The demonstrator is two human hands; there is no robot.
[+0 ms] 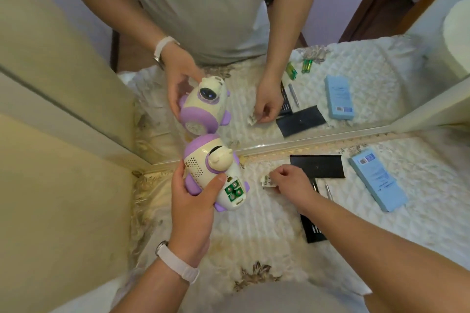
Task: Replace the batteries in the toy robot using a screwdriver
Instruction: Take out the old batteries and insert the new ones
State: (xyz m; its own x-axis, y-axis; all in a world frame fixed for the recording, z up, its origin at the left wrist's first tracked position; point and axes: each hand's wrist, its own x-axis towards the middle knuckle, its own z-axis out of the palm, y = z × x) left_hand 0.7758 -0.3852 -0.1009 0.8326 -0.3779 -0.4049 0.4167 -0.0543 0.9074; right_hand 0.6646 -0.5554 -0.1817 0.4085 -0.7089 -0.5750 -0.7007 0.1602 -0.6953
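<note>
Visibly, purple-and-cream toy robot (201,168) bares green batteries (234,189).

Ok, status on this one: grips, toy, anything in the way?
Left grip holds toy robot, battery bay open, cells inside. Right grip pinches small pale piece. Nothing in the way.
</note>
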